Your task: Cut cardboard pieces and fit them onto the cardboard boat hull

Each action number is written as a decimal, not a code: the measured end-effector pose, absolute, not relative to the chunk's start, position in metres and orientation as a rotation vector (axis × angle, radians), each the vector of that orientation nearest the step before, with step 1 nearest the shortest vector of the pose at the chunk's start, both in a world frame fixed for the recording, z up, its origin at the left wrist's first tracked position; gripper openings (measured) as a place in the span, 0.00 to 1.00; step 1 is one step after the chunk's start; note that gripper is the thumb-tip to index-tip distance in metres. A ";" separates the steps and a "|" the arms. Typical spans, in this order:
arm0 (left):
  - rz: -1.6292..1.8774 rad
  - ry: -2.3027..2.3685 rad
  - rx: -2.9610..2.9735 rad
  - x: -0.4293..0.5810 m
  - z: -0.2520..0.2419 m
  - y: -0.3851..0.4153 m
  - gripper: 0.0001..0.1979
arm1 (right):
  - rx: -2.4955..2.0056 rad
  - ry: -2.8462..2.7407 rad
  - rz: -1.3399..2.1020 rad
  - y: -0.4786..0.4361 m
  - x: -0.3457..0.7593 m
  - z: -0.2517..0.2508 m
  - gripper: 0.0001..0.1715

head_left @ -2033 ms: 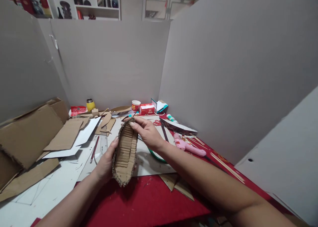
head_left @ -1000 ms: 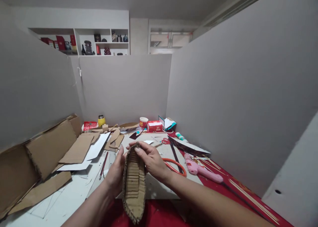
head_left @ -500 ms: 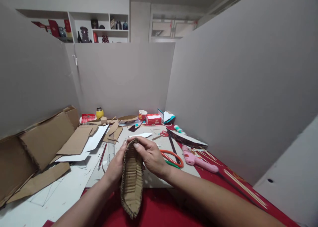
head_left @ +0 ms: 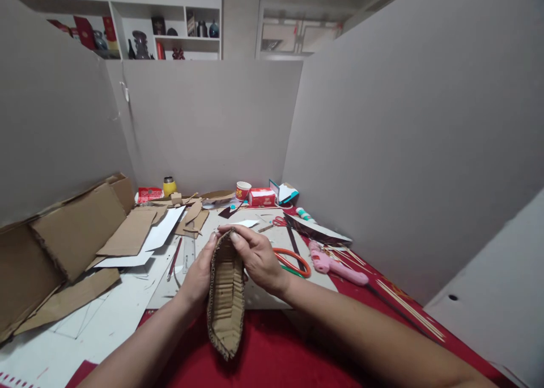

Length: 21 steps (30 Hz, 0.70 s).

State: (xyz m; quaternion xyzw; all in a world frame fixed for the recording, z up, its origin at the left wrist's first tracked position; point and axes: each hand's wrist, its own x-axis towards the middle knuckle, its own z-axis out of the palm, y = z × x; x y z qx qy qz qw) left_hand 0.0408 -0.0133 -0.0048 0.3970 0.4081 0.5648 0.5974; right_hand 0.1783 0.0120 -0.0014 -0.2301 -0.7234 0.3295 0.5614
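**Narrow cardboard tray held in both hands**

Specimen: a long brown cardboard tray (head_left: 225,297), raised over the red near part of the desk (head_left: 280,342). It is tilted, open side toward the wearer. The near end comes to a point; the far end is rounded. The rim shows corrugated edge all round, dark and rough. Crosswise creases ribbing the inner surface, smoother toward the point. Nothing seen lying in it.

Hands: left hand (head_left: 199,277) closed along the left wall, thumb up by the far end. Right hand (head_left: 260,263) pinches the far rim, thumb on the inner side. Undersides of the grips hidden.

Containers, beyond the hands: a red-and-white paper cup (head_left: 243,191), contents not visible; just right of it, a red box (head_left: 262,197) with a white top; right again, a teal-edged box (head_left: 287,194) with white material showing. Farther left, a yellow jar (head_left: 169,187) with a dark neck, interior hidden. Well left of the left hand, a large cardboard box (head_left: 80,229), contents not seen.
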 end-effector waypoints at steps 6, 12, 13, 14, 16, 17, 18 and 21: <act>1.356 1.071 1.053 0.041 -0.011 -0.014 0.17 | -0.571 -1.687 0.648 0.010 0.175 -0.004 0.16; 1.409 1.037 1.076 0.037 -0.013 -0.011 0.17 | -0.582 -1.718 0.721 0.013 0.175 -0.004 0.16; 1.403 1.050 1.093 0.037 -0.011 -0.012 0.17 | -0.582 -1.729 0.735 0.013 0.175 -0.003 0.17; 1.406 1.065 1.105 0.037 -0.009 -0.013 0.16 | -0.579 -1.737 0.748 0.013 0.175 -0.003 0.17; 1.422 1.075 1.112 0.038 -0.004 -0.016 0.13 | -0.568 -1.743 0.775 0.012 0.176 -0.002 0.16; 1.425 1.059 1.114 0.039 -0.002 -0.017 0.12 | -0.562 -1.739 0.785 0.012 0.176 -0.002 0.15; 1.420 1.032 1.116 0.039 -0.001 -0.018 0.11 | -0.555 -1.732 0.789 0.013 0.175 -0.002 0.14; 1.409 1.000 1.128 0.041 -0.001 -0.018 0.10 | -0.549 -1.705 0.758 0.014 0.174 -0.005 0.13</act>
